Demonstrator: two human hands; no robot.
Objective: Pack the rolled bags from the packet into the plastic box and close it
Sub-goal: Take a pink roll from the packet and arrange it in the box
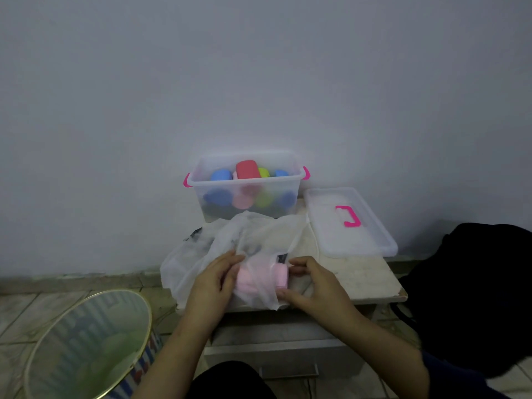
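Behind sits the open clear plastic box [247, 194] with pink latches, and nearer, the thin white packet [230, 249] wraps a pink rolled bag [260, 279] lying crosswise between left hand [214, 279] and right hand [312, 279], both gripping it.

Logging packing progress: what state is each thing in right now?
Plastic box: open, rolls inside.
Lid: off, flat beside the box.
Packet: crumpled, pink roll partly inside.
Left hand: holds the packet.
Right hand: grips the roll.
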